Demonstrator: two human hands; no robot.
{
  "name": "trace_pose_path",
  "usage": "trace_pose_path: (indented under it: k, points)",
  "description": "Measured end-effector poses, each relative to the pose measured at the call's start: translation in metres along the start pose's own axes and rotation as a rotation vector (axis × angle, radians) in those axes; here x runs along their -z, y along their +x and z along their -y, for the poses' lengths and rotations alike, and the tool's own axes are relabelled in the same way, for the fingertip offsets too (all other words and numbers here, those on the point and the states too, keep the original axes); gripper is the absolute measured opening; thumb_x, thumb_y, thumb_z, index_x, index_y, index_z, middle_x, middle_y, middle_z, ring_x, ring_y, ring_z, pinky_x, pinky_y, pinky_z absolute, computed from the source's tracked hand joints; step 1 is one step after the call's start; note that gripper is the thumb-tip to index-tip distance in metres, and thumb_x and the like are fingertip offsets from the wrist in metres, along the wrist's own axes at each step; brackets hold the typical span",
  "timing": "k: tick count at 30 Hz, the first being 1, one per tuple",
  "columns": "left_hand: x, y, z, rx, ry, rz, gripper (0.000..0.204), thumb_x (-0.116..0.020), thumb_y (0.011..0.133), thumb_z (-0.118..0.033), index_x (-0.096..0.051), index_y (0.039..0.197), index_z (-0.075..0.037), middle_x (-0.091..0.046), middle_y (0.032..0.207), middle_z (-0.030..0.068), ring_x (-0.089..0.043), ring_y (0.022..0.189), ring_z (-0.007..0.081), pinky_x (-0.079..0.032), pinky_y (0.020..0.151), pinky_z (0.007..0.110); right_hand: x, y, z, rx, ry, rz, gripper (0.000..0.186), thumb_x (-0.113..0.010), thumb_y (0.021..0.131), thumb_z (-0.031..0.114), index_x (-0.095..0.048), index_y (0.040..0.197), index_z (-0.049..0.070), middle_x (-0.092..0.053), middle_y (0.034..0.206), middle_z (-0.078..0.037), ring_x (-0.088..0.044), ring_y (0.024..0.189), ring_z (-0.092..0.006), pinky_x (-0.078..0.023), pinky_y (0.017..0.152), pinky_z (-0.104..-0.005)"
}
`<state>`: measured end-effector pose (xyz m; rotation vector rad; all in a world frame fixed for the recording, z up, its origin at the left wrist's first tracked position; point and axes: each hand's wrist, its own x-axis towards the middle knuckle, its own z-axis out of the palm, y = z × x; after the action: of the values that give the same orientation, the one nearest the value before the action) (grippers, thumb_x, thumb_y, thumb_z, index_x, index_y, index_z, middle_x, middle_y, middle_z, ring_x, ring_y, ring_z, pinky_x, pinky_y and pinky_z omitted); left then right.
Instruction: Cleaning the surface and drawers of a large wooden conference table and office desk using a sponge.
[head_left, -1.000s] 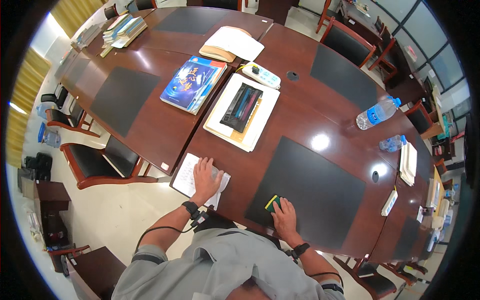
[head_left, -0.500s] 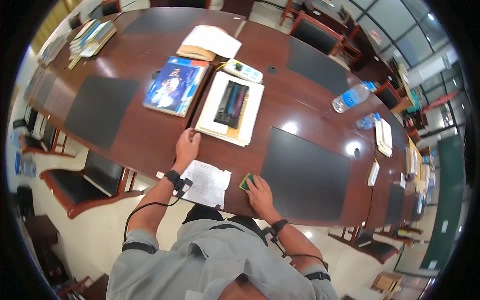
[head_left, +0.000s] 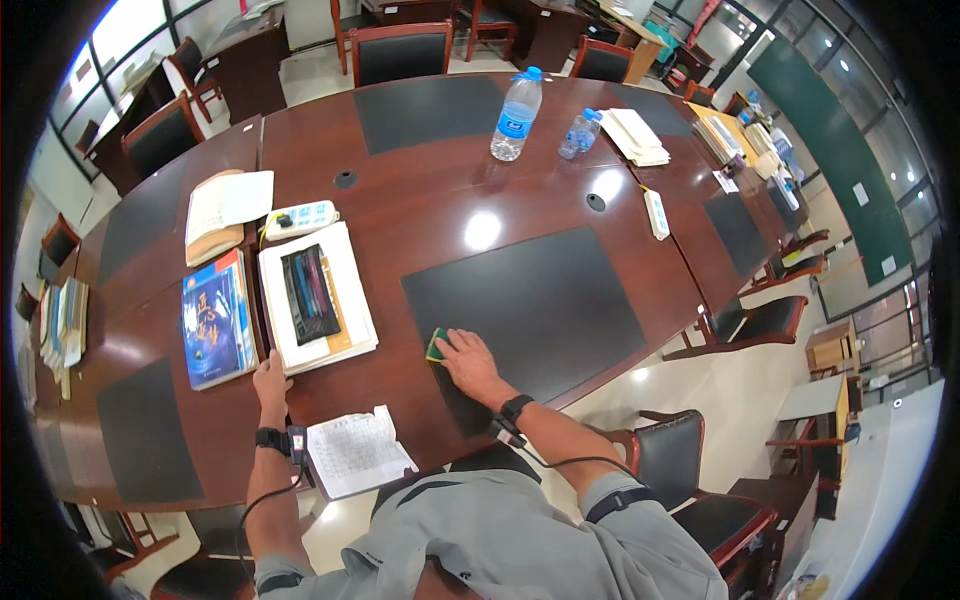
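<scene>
My right hand (head_left: pixel 472 368) presses a green and yellow sponge (head_left: pixel 436 346) onto the left part of a dark inset desk panel (head_left: pixel 540 290). The sponge pokes out beyond its fingertips. To the left, my left hand (head_left: pixel 270 386) rests on the wood with its fingers stretched forward, at the near left corner of a stack of white papers (head_left: pixel 350 270). A dark pencil case with a see-through front (head_left: pixel 310 295) lies on that stack. Close beside my left hand is a blue-covered book (head_left: pixel 218 320). A torn-edged written sheet (head_left: pixel 358 452) lies at the table's near edge.
A white power strip (head_left: pixel 300 220) and an opened envelope with papers (head_left: pixel 228 205) sit behind the stack. Farther off stand a large water bottle (head_left: pixel 517 118), a small bottle (head_left: pixel 580 135), more papers (head_left: pixel 634 137) and another power strip (head_left: pixel 656 214). A chair (head_left: pixel 670 455) is at the near right.
The view has swung to the right. My right hand has carried the sponge from the bare wood onto the dark panel. My left hand stays by the corner of the paper stack.
</scene>
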<state>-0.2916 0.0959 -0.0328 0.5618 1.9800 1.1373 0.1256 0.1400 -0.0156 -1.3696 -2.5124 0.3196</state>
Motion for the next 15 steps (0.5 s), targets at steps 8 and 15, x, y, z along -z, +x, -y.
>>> trace_pose_path:
  k: [8, 15]
  points:
    - [0.001, -0.005, -0.011, 0.044, -0.046, 0.027, 0.041, -0.055, 0.098, -0.044, -0.063, 0.085, -0.005, -0.054, 0.075, -0.0012, -0.052, 0.066, 0.0099, -0.046, 0.057, 0.027, 0.047, -0.037, -0.137, -0.208, -0.16, -0.199, 0.044, -0.064, 0.085, 0.017, -0.055, 0.127, 0.006, -0.056, 0.122, -0.016, -0.052, 0.117, -0.0351, -0.04, 0.103, -0.0449]
    - [0.003, -0.013, -0.019, 0.142, -0.05, 0.026, 0.045, -0.052, 0.099, -0.046, -0.064, 0.11, -0.003, -0.063, 0.099, 0.0045, -0.059, 0.086, 0.0173, -0.047, 0.07, 0.036, 0.081, -0.054, -0.266, -0.439, -0.271, -0.252, 0.041, -0.063, 0.087, 0.018, -0.055, 0.126, 0.006, -0.056, 0.123, -0.019, -0.054, 0.113, -0.0382, -0.042, 0.098, -0.047]
